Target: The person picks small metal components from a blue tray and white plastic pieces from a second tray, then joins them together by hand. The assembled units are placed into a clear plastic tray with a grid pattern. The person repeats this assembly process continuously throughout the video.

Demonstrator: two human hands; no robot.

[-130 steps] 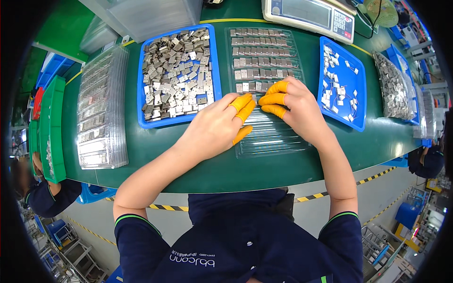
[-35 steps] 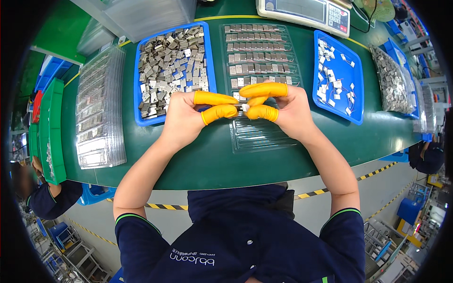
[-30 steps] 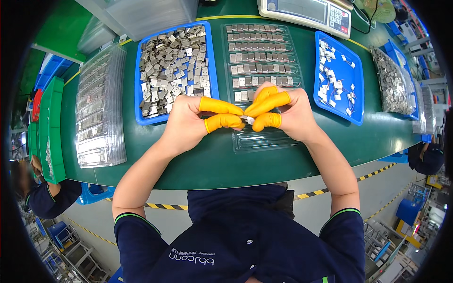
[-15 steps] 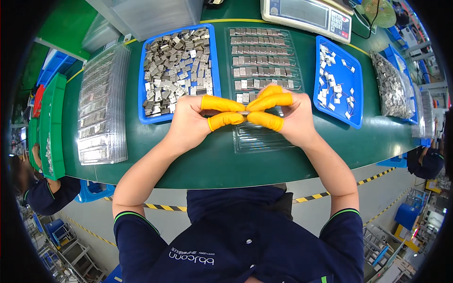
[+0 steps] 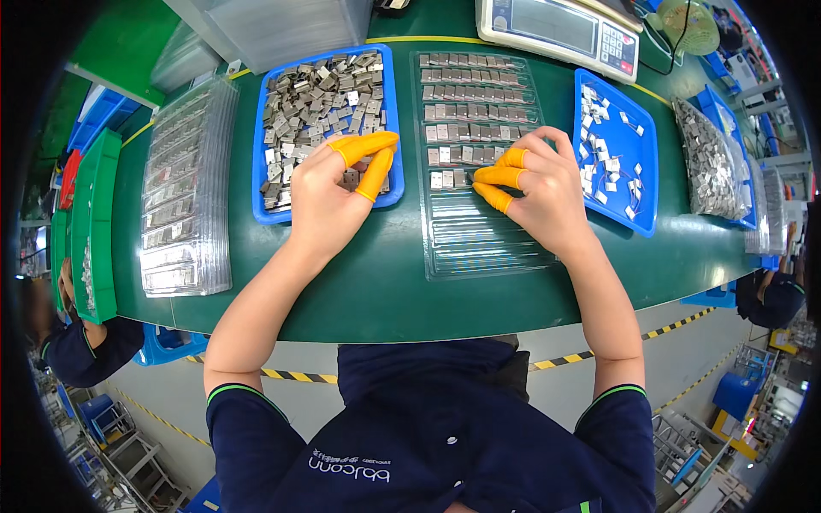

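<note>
My right hand (image 5: 543, 188), with yellow finger cots, is at the clear plastic tray (image 5: 470, 252). Its thumb and fingers pinch a small metal USB connector, mostly covered by the fingertips, at the end of the lowest filled row. Several USB connectors (image 5: 442, 179) lie beside it in that row, and the rows above hold more. My left hand (image 5: 333, 197) hovers over the near right part of a blue tray (image 5: 395, 94) heaped with loose USB connectors (image 5: 321, 107). Its cotted thumb and index finger meet at the tips; anything between them is too small to make out.
A stack of clear trays (image 5: 188, 197) stands left. On the right are a blue tray (image 5: 620, 221) of white pieces with thin wires and a bag of metal parts (image 5: 714, 162). A scale (image 5: 556, 38) sits at the back, green bins (image 5: 101, 222) far left. Co-workers flank the table.
My hands were together over the clear tray, pinching a small piece. They have parted: the left moved left over the blue tray, the right down to the lowest filled row.
</note>
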